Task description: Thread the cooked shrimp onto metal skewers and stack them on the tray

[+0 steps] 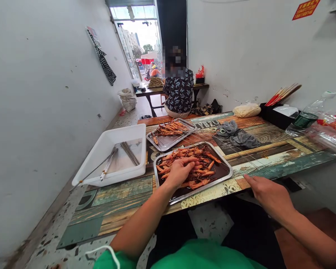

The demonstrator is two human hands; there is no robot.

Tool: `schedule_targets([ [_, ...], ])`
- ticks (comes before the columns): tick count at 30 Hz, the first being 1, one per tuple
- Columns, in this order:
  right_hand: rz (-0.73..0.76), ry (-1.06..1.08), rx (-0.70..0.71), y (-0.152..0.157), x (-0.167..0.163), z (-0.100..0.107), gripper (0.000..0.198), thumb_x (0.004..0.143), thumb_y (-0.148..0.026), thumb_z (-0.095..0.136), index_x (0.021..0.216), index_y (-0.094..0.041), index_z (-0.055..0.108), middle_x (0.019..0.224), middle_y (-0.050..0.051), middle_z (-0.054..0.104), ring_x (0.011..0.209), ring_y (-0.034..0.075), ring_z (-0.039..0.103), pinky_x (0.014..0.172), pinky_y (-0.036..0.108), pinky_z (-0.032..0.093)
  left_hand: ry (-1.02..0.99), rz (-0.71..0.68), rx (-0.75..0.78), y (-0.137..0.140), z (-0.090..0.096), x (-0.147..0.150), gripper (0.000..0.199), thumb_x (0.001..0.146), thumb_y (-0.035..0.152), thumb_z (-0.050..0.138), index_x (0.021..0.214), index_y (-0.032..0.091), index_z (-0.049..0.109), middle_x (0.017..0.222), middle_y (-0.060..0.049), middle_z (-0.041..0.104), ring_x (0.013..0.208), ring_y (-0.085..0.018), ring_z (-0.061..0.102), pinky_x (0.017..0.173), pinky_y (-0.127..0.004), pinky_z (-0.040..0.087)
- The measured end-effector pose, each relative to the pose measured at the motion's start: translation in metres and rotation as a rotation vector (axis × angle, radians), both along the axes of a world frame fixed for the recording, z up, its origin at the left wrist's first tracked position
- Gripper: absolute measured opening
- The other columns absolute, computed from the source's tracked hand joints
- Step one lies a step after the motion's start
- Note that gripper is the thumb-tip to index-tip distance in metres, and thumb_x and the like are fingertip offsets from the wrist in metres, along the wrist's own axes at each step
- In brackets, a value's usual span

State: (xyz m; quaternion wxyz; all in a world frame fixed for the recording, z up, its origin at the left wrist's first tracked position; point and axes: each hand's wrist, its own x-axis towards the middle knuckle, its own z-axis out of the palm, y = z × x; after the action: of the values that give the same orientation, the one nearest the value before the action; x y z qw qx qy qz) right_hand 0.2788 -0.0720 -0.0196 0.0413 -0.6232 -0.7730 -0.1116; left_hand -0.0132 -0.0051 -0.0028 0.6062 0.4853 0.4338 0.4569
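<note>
My left hand (182, 171) is over a metal tray (229, 172) of dark liquid, its fingers drawn together at a heap of reddish-brown meat pieces (201, 183) with thin ends. Whatever those fingers pinch is hidden. To the right, just off the table's front edge, my right hand (273, 196) is closed, thumb and fingers pressed together; I cannot make out what is in it. Behind the first tray sits a second metal tray (168, 142), with more meat pieces (172, 127) at its far side. Thin metal skewers (245, 157) lie across the table to the right.
A white plastic tub (141, 149) with metal skewers (129, 153) stands at left. Grey cloths (243, 138), a black box (278, 118) of sticks and a plastic bottle (305, 117) are at right. Beyond the table, a person (179, 89) sits at another table, back turned.
</note>
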Motion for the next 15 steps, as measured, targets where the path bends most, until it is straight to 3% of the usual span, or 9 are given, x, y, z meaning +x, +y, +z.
schedule_targets([
  [5, 0.141, -0.253, 0.031, -0.011, -0.017, 0.010, 0.031, 0.077, -0.003, 0.046, 0.100, -0.012, 0.065, 0.070, 0.007, 0.064, 0.065, 0.022, 0.060, 0.046, 0.030, 0.036, 0.002, 0.003, 0.010, 0.000, 0.000, 0.000, 0.022, 0.075, 0.022, 0.062, 0.093, 0.011, 0.068, 0.089, -0.008, 0.070, 0.068, -0.010, 0.062, 0.066, -0.023, 0.051],
  [12, 0.202, -0.174, -0.085, 0.008, -0.012, 0.014, 0.025, 0.086, -0.013, 0.041, 0.084, -0.016, 0.065, 0.064, 0.006, 0.064, 0.059, 0.019, 0.060, 0.049, 0.027, 0.035, 0.016, -0.004, 0.046, -0.001, 0.000, -0.002, 0.023, 0.075, 0.025, 0.063, 0.094, 0.014, 0.069, 0.091, -0.007, 0.070, 0.070, -0.011, 0.063, 0.067, -0.024, 0.052],
  [15, 0.206, -0.168, -0.090, 0.015, -0.003, 0.018, 0.027, 0.085, -0.012, 0.041, 0.090, -0.017, 0.067, 0.071, 0.006, 0.068, 0.063, 0.019, 0.063, 0.050, 0.026, 0.038, -0.016, -0.010, 0.034, 0.000, 0.000, -0.002, 0.021, 0.075, 0.023, 0.062, 0.092, 0.013, 0.069, 0.091, -0.007, 0.070, 0.069, -0.011, 0.063, 0.066, -0.023, 0.052],
])
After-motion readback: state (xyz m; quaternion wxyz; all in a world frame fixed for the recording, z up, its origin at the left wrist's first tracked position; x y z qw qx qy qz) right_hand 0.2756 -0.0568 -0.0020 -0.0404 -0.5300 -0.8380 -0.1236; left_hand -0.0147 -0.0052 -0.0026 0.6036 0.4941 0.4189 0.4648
